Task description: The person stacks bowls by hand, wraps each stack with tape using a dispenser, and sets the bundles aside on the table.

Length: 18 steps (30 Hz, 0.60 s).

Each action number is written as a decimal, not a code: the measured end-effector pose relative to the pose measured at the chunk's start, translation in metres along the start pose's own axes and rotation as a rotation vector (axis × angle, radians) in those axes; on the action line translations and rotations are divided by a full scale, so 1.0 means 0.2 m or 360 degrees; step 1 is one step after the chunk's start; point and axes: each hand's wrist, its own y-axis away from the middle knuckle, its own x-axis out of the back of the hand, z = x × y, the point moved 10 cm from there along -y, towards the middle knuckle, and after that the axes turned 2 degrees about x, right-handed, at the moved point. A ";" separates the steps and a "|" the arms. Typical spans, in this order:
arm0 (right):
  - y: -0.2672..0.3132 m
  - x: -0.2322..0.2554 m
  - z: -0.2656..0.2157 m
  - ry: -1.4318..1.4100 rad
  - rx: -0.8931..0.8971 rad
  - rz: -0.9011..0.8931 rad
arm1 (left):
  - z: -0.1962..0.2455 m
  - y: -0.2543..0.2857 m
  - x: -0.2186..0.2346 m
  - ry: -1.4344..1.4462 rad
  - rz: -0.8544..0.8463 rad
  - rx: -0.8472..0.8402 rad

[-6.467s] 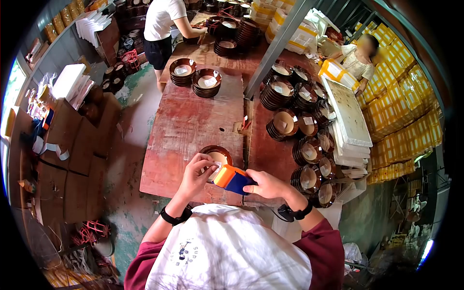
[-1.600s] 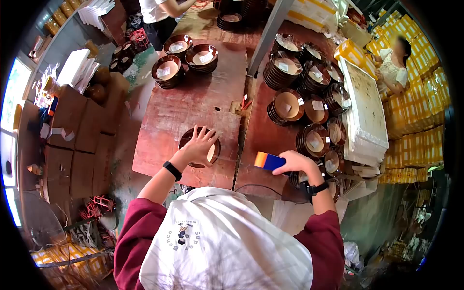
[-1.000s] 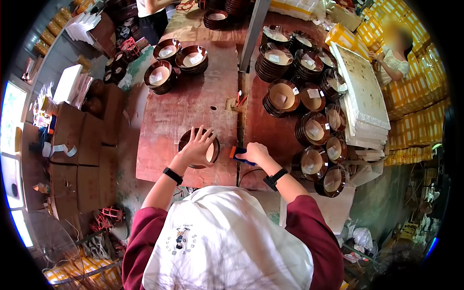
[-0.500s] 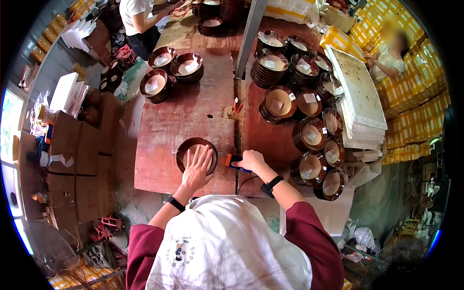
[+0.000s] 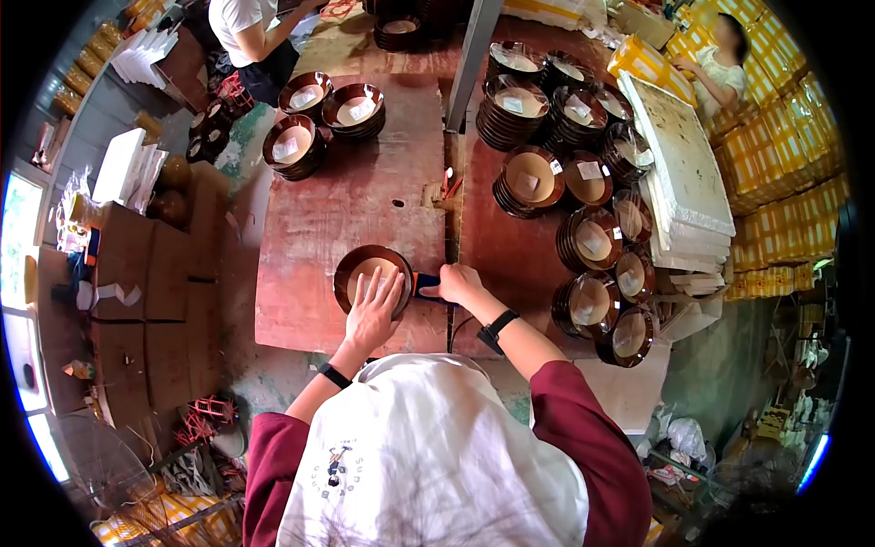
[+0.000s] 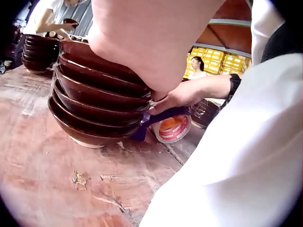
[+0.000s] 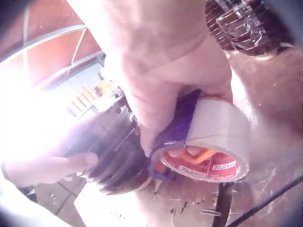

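A stack of several glossy brown bowls (image 5: 352, 263) stands near the front edge of the red-brown table. My left hand (image 5: 372, 314) lies over its top with straight, spread fingers, covering part of the pale inside. In the left wrist view the nested bowls (image 6: 99, 101) show from the side under my palm. My right hand (image 5: 460, 284) grips a blue and orange tape dispenser (image 5: 425, 282) right against the stack's right side. The right wrist view shows the dispenser's wide tape roll (image 7: 220, 125), with a red printed core, below my fingers.
More bowl stacks (image 5: 354, 118) stand at the back left, and many stacks (image 5: 530, 187) fill the right table. White foam boards (image 5: 679, 164) lie beyond them. A metal post (image 5: 472, 68) rises between the tables. Two people (image 5: 244, 36) work farther back.
Earlier my left hand pinched at the dispenser's front; now it rests on the stack. The dispenser has swung in from the right to the bowls. A third stack has appeared at the back left.
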 end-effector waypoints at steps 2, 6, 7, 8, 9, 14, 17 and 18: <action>-0.03 -0.02 0.01 0.0037 0.0049 -0.0025 | 0.00 0.01 0.00 0.0019 0.0003 0.0005; -0.09 0.00 0.00 0.0062 0.0134 -0.0051 | 0.00 -0.01 0.02 0.0049 0.0008 0.0007; -0.10 0.00 -0.01 0.0062 0.0145 -0.0053 | 0.01 -0.01 0.02 0.0045 -0.0003 0.0005; -0.10 0.00 0.00 0.0014 0.0125 -0.0070 | 0.01 -0.01 0.02 0.0051 0.0001 0.0009; -0.11 0.01 -0.01 0.0003 0.0098 -0.0076 | 0.01 -0.01 0.02 0.0055 0.0008 0.0010; -0.07 0.05 -0.04 -0.0145 -0.0022 -0.0135 | 0.03 -0.02 0.04 0.0100 0.0028 0.0012; -0.06 0.04 -0.04 -0.0166 -0.0050 -0.0133 | 0.04 -0.02 0.05 0.0081 0.0041 -0.0007; -0.07 0.02 -0.02 -0.0174 -0.0071 -0.0137 | 0.05 -0.02 0.06 0.0066 0.0042 -0.0013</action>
